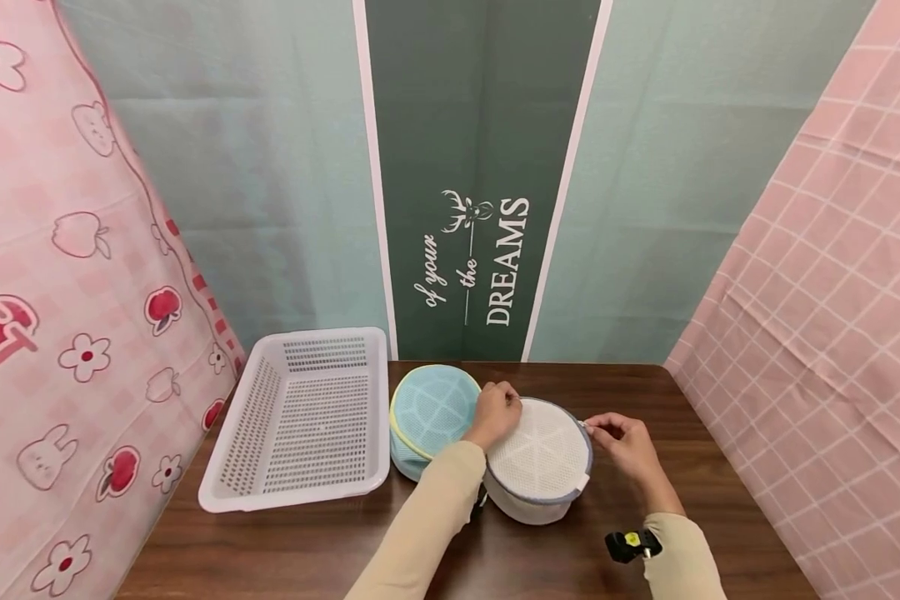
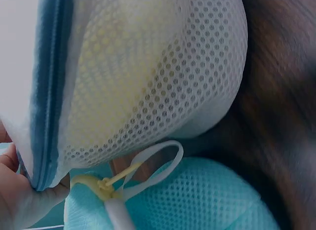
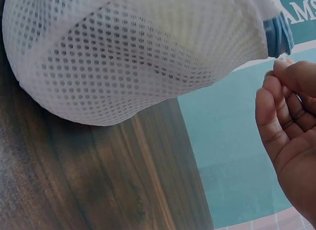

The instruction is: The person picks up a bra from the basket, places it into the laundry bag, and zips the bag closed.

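Observation:
A round white mesh laundry bag (image 1: pixel 537 450) with a blue-grey zipper rim stands on the table, and something pale yellow shows through its mesh side (image 2: pixel 118 77). My left hand (image 1: pixel 498 412) pinches the bag's rim at its far left side. At the opposite side, my right hand (image 1: pixel 630 446) pinches the zipper's end with thumb and fingertips; the pull itself is mostly hidden. The blue zipper (image 2: pixel 47 92) runs along the rim in the left wrist view. Left of the white bag, under my left forearm, sits a light blue mesh laundry bag (image 1: pixel 435 412) with yellow trim.
A white plastic basket (image 1: pixel 382 400) with slotted sides stands on the left of the brown wooden table (image 1: pixel 720 517). A white loop (image 2: pixel 158 175) hangs from the blue bag's yellow zipper. Cloth curtains close off the back and both sides.

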